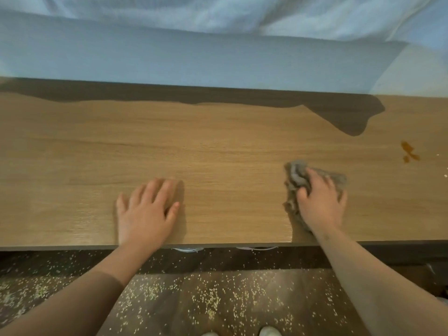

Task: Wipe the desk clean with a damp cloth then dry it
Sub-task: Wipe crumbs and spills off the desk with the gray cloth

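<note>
Desk [218, 146]: 1 cloth [297, 177] gripped by right hand [320, 200], left hand [148, 209] spread flat, 1 stain [409, 154].

I log 2 bare hands out ahead of me: left hand [148, 212] flat, palm down, fingers straight and slightly spread; right hand [320, 200] palm down, fingers curled, gripping a bunched cloth [294, 175].

The wooden desk [218, 141] carries a crumpled grey cloth [294, 177], bunched under the curled fingers [314, 174] of the right hand [320, 200] near the front edge. The left hand [148, 209] lies flat on bare wood, well apart from the cloth. Beyond the right fingertips, off to their right, sits a brown stain [409, 154]; a few pale crumbs [445, 175] lie further right.
</note>
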`<move>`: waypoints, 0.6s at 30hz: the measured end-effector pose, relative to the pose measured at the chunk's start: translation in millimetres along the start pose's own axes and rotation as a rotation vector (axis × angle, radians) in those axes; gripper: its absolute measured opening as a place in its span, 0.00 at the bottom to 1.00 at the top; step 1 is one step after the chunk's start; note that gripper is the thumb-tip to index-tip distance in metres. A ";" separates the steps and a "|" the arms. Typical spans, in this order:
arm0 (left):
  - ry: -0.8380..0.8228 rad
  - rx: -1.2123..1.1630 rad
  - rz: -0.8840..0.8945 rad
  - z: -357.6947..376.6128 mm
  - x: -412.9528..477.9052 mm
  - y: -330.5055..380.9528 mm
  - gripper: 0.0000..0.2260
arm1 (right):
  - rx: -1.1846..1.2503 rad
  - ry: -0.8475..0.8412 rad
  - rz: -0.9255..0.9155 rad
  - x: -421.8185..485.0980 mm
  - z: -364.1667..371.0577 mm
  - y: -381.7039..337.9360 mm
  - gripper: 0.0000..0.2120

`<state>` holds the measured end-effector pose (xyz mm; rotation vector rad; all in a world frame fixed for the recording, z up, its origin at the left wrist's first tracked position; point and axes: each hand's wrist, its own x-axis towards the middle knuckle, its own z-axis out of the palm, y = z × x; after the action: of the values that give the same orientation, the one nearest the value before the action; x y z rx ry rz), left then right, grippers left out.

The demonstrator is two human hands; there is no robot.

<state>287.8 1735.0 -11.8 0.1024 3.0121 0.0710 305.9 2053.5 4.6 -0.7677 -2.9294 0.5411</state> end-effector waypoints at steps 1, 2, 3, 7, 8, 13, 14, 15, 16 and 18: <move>0.040 -0.014 -0.078 0.9 0.0 -12.3 0.27 | -0.018 0.029 0.095 2.1 2.4 -4.0 0.24; 0.070 -0.038 -0.145 2.4 -1.1 -23.2 0.28 | -0.046 0.037 0.133 1.5 8.9 -13.7 0.25; 0.084 -0.065 -0.183 4.5 -2.8 -30.4 0.28 | -0.064 0.034 0.117 -0.1 17.0 -27.1 0.25; 0.101 -0.117 -0.197 12.9 -2.9 -29.7 0.24 | -0.063 -0.051 -0.224 0.5 53.0 -101.5 0.24; 0.112 -0.124 -0.202 13.4 -2.3 -28.3 0.23 | -0.058 -0.088 -0.317 -0.8 60.7 -120.3 0.24; 0.151 -0.129 -0.200 17.3 -3.9 -34.2 0.28 | -0.050 -0.396 -0.934 -57.3 67.1 -150.2 0.23; 0.155 -0.133 -0.198 17.9 -4.2 -34.5 0.28 | -0.051 -0.478 -1.048 -70.0 59.2 -139.6 0.23; 0.159 -0.135 -0.200 17.6 -4.5 -34.1 0.27 | -0.037 -0.552 -1.118 -73.7 49.4 -126.6 0.23; 0.161 -0.137 -0.203 17.1 -4.5 -34.1 0.27 | -0.029 -0.612 -1.125 -67.7 38.3 -115.4 0.22; 0.171 -0.136 -0.205 16.6 -4.1 -33.0 0.26 | -0.049 -0.572 -0.987 -33.2 26.1 -97.3 0.19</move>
<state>291.9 1702.5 -29.4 -0.2375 3.1555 0.2773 285.8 1949.8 15.2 0.9841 -3.2484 0.6218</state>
